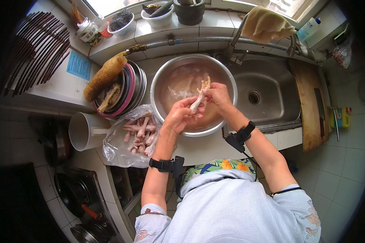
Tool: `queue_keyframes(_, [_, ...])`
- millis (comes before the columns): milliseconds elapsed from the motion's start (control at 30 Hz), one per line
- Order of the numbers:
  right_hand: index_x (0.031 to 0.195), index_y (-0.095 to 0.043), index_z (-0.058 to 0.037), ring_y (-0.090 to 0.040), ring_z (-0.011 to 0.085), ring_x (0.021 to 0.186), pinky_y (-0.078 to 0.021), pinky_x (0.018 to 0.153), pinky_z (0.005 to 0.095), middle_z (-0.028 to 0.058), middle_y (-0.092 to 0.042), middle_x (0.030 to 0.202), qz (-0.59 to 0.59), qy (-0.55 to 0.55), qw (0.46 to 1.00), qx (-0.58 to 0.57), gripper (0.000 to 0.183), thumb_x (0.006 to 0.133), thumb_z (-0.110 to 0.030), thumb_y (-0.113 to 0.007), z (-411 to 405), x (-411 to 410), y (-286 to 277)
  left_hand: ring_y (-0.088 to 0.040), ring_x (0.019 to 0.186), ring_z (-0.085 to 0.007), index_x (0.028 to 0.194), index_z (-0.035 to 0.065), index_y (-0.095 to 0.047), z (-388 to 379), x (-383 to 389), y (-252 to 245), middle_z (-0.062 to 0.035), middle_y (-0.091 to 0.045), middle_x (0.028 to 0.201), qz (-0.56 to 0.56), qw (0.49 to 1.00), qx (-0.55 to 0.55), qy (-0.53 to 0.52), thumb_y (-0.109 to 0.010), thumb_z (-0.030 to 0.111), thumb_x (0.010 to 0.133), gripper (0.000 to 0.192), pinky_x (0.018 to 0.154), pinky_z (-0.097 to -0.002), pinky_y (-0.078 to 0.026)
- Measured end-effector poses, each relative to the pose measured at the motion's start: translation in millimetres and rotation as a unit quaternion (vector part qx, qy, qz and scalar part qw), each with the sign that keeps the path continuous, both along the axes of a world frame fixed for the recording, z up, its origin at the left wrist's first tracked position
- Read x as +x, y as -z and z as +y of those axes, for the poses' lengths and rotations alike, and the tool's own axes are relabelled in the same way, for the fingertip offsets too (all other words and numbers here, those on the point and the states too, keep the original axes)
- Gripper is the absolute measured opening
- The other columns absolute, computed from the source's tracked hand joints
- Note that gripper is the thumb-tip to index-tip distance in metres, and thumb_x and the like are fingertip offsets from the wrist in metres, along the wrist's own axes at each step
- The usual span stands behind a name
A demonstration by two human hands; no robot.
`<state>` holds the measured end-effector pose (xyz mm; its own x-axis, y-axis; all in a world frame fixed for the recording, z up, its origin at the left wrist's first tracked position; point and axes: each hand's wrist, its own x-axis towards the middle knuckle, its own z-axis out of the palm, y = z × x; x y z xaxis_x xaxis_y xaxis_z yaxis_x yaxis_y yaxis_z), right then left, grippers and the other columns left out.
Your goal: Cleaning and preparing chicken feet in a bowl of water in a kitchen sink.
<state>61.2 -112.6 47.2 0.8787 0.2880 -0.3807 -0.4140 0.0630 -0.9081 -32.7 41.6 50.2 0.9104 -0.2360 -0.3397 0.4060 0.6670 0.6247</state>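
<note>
A pale chicken foot [197,102] is held tilted over a large metal basin [233,91] of cloudy pinkish water. My left hand [184,112] grips its lower leg end, while the fingers of my right hand [218,94] pinch it near the toes. More pale pieces lie under the water, blurred by glare and ripples. Just left of the basin, an opened clear plastic bag [115,152] holds several more chicken feet [143,130], their cut ends showing.
Right of the basin is a steel sink [273,91] with a faucet [231,53] behind it. A wooden board [307,91] with a dark-bladed knife [319,112] lies across its right end. Stacked bowls [137,88], a loofah [106,77] and a white plastic jug [86,130] stand left.
</note>
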Motion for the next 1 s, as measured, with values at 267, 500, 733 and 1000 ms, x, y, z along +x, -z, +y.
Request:
queue_keyframes(267, [0.088,-0.062,0.0008,-0.059,0.0150,0.061,-0.0471,0.053,0.0275,0.0074,-0.063,0.075,-0.078,0.044,0.984,-0.154,0.015,0.082,-0.013,-0.062,-10.4,8.6,40.8,-0.065,0.084,-0.0250,0.116,-0.0073,-0.048,0.8,1.6,25.1,-0.0188,-0.062,0.098,0.064,0.989,0.099,-0.087,-0.047,-0.002,0.087,0.030,0.073,-0.0330,-0.057])
queue_keyframes(500, [0.098,-0.059,0.0023,-0.060,0.0162,0.066,-0.0503,0.058,0.0269,0.0091,-0.062,0.080,0.157,-0.092,0.979,0.089,0.020,0.084,-0.012,-0.061,12.9,-22.0,-15.5,-0.065,0.083,-0.0247,0.115,-0.0069,-0.047,4.3,0.3,38.2,-0.0196,-0.062,0.098,0.100,0.984,0.004,-0.145,-0.045,0.004,0.091,0.027,0.077,-0.0352,-0.056])
queue_keyframes(733, [0.092,-0.058,0.0050,-0.062,0.0192,0.073,-0.0503,0.061,0.0310,0.0111,-0.062,0.079,-0.020,-0.019,0.993,-0.116,0.022,0.079,-0.012,-0.065,11.6,-16.3,10.7,-0.063,0.081,-0.0192,0.103,-0.0002,-0.054,-13.5,-0.5,11.4,-0.0091,-0.060,0.093,0.073,0.984,0.096,-0.131,-0.057,-0.001,0.080,0.023,0.076,-0.0320,-0.054])
queue_keyframes(1000, [0.090,-0.059,0.0010,-0.064,0.0287,0.079,-0.0477,0.069,0.0366,0.0207,-0.063,0.083,-0.183,-0.055,0.963,-0.189,0.018,0.074,-0.006,-0.056,12.9,-17.1,37.8,-0.062,0.078,-0.0130,0.102,0.0020,-0.057,-13.4,8.1,12.3,-0.0065,-0.063,0.091,0.010,0.961,0.247,-0.125,-0.067,0.006,0.077,0.028,0.065,-0.0229,-0.050])
